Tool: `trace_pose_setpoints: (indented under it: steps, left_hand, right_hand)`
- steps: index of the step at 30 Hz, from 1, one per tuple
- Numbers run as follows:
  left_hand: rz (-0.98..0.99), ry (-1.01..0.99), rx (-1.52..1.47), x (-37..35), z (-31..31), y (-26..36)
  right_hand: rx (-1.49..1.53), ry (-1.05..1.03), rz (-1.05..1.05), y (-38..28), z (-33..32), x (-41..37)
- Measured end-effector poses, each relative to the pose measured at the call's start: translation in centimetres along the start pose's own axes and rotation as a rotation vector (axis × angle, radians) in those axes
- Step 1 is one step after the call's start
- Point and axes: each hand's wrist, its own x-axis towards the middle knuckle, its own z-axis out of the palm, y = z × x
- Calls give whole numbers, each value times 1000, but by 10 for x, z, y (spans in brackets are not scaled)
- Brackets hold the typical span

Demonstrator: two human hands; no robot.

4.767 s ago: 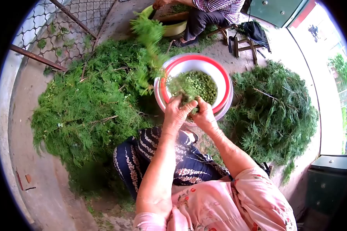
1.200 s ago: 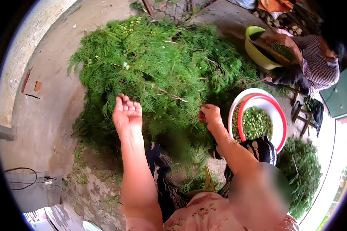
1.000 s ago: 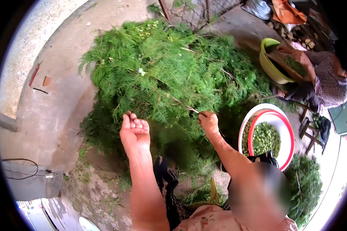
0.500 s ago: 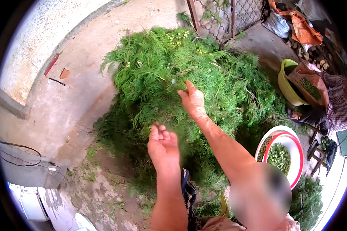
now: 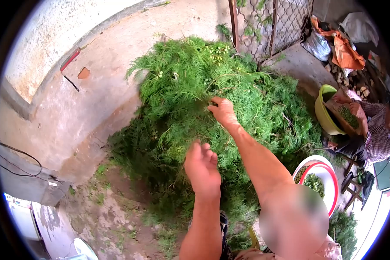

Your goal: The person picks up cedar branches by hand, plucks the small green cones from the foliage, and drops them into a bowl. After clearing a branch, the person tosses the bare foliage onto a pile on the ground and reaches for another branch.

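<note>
A large heap of green, feathery conifer branches (image 5: 251,125), with small pale cones (image 5: 219,50) near its top, lies before me. My right hand (image 5: 224,113) is over the middle of the heap, thumb and forefinger pinched. Blurred foliage at those fingertips looks like a thin conifer sprig. Lower and to the left, my left hand (image 5: 203,171) is turned palm up with its fingers curled in. Motion blurs it, and whatever lies inside the fingers cannot be made out.
At right stand a white basin (image 5: 300,164) and a red-rimmed basin (image 5: 335,190) with green cones. Beyond, a seated person (image 5: 377,125) works over a yellow-green tub (image 5: 323,113). A red-handled tool (image 5: 70,60) lies by the wall; a mesh gate (image 5: 255,32) stands behind.
The whole view has shifted, so the heap sits slightly lower and to the right. My right hand's fingers have drawn closer together. My left hand stays below it, still curled.
</note>
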Motion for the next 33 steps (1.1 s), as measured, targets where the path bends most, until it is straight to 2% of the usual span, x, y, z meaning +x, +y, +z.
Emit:
trace_pose_setpoints:
  steps: [1, 3, 5, 8, 10, 14, 17, 21, 23, 24, 26, 27, 31, 33]
  left_hand:
    - [-13, 39, 13, 0, 2, 2]
    - [31, 31, 102, 2, -1, 0]
    - [79, 37, 218, 3, 6, -1]
    - [214, -118, 420, 10, 7, -17]
    - [315, -264, 606, 5, 14, -29]
    - [196, -594, 732, -8, 24, -42]
    - [111, -715, 803, -24, 31, -48]
    - [299, -676, 1113, -30, 29, -62]
    - [271, -702, 1065, -33, 32, -69]
    - [255, -720, 1059, -32, 32, -70]
    - [239, -760, 1085, -31, 34, -68]
    - [202, -755, 977, -35, 37, -70]
    - [73, -757, 847, -21, 35, -70]
    - [67, -729, 799, -21, 39, -77]
  right_hand:
    - [31, 27, -23, -7, -6, -6]
    - [350, -7, 182, -13, -26, -21]
    - [352, -33, 219, -17, -51, -36]
    - [566, -25, 297, -43, -80, -70]
    - [586, 19, 299, -63, -95, -93]
    - [625, 66, 254, -82, -120, -129]
    - [575, 106, 256, -73, -135, -146]
    - [546, 130, 262, -51, -148, -159]
    - [507, 130, 266, -44, -151, -165]
    - [579, 152, 253, -45, -153, -165]
    - [775, 94, 368, -50, -168, -166]
    - [872, 65, 423, -51, -177, -164]
    - [1256, 211, 558, -30, -206, -163]
    - [1224, 161, 543, -30, -218, -166]
